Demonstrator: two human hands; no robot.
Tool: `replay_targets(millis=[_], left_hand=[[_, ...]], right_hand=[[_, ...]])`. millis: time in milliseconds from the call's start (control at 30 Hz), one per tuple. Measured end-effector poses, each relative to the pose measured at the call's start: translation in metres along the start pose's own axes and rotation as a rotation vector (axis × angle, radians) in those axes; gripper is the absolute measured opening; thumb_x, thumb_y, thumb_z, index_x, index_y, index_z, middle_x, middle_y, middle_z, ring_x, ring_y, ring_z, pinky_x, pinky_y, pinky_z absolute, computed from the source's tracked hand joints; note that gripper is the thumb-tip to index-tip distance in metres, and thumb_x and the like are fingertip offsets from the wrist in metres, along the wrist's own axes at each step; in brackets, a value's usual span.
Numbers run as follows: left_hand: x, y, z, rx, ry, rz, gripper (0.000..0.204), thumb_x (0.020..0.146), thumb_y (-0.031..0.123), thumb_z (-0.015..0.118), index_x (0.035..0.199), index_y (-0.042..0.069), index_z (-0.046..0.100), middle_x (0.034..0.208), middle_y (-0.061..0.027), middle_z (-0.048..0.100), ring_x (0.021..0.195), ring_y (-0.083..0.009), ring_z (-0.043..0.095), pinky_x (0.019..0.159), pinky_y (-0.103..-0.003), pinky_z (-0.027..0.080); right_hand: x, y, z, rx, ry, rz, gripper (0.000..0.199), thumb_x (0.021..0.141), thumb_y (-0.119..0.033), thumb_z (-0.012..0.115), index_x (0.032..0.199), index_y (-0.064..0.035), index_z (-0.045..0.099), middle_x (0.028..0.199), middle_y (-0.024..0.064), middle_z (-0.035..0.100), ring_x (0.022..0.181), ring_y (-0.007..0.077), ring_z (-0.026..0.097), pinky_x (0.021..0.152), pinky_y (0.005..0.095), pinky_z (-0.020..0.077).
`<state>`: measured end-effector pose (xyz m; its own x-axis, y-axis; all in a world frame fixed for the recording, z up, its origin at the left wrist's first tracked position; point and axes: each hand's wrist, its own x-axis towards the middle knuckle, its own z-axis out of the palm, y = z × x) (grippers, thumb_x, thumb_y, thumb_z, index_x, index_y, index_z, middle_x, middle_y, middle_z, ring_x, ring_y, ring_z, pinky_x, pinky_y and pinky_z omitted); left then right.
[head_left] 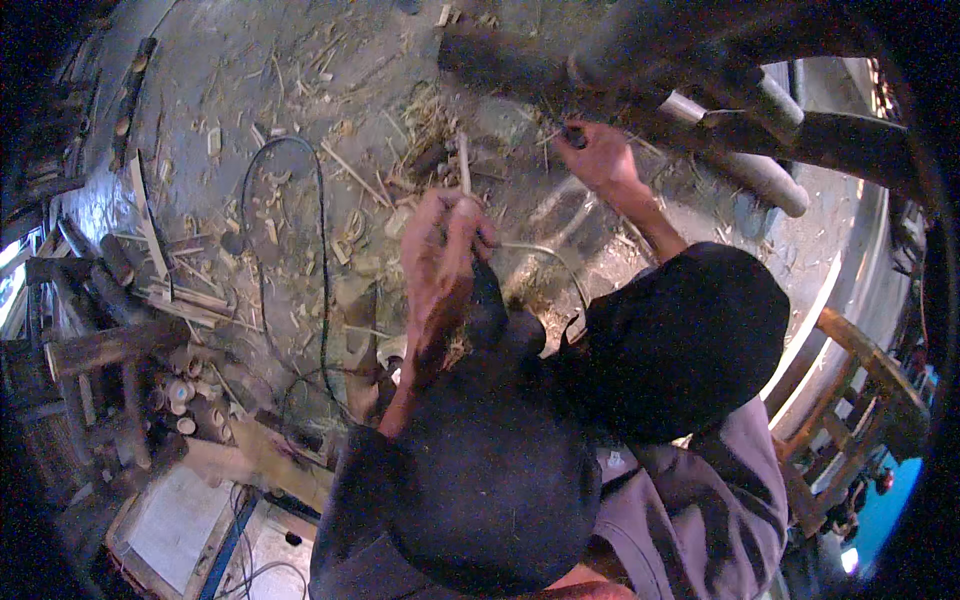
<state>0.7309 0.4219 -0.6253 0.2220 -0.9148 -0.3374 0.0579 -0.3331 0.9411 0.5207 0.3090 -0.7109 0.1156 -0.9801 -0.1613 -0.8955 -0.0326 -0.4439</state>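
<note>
My left hand (440, 240) is closed around a thin pale wooden stick (463, 165), which points up and away from the fist. To the right and a little farther off, my right hand (605, 158) has its fingers curled in. A small dark end (575, 135) shows at that fist, but I cannot make out what it belongs to. The hands are apart. A pale, thin curved strip or cord (548, 252) runs from beside my left hand toward the dark cloth at the right. Large dark rounded cloth shapes (690, 340) hide part of my forearms.
Wood chips and shavings (350, 235) litter the floor. A dark cable (325, 260) loops at left. Thick dark timbers (510, 62) lie beyond my right hand. A wooden frame (100, 350) stands at left, a slatted wooden piece (860, 380) at right, and a pale panel (175, 520) near lower left.
</note>
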Motion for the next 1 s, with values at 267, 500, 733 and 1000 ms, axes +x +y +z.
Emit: replay_targets(millis=[267,500,733,1000], left_hand=[[0.025,-0.022,0.0,0.156,0.068,0.063,0.024,0.096,0.026,0.056,0.095,0.003,0.061,0.071,-0.0027,0.059,0.062,-0.0103,0.051,0.055,-0.026,0.04],[0.009,-0.002,-0.001,0.233,0.026,0.073,0.018,0.096,0.017,0.055,0.089,0.002,0.06,0.068,-0.0051,0.06,0.06,-0.0133,0.053,0.056,-0.029,0.043],[-0.005,0.006,-0.001,0.338,0.01,0.11,0.015,0.096,0.017,0.056,0.097,0.002,0.06,0.07,-0.006,0.062,0.062,-0.0144,0.058,0.057,-0.031,0.045],[0.002,-0.021,0.008,0.442,0.019,0.292,0.012,0.094,0.012,0.058,0.102,0.004,0.06,0.071,-0.0129,0.064,0.061,-0.0239,0.063,0.057,-0.035,0.048]], right_hand=[[-0.028,-0.013,0.003,0.116,-0.134,-0.411,0.016,0.074,-0.019,0.075,0.084,-0.0121,0.065,0.068,0.0136,0.06,0.062,0.0326,0.06,0.055,0.042,0.0452],[-0.01,0.007,0.003,0.158,-0.065,-0.344,0.026,0.076,-0.028,0.075,0.095,-0.0107,0.069,0.076,0.0141,0.065,0.068,0.0314,0.063,0.061,0.0392,0.0497],[-0.006,0.011,-0.004,0.17,0.006,-0.152,0.052,0.079,-0.054,0.068,0.107,-0.0107,0.071,0.08,0.0139,0.07,0.074,0.032,0.067,0.071,0.0429,0.0527],[-0.016,-0.027,-0.03,0.668,-0.304,0.068,0.041,0.081,-0.046,0.075,0.094,-0.0071,0.072,0.062,-0.0027,0.056,0.052,0.0075,0.049,0.047,0.0261,0.0371]])
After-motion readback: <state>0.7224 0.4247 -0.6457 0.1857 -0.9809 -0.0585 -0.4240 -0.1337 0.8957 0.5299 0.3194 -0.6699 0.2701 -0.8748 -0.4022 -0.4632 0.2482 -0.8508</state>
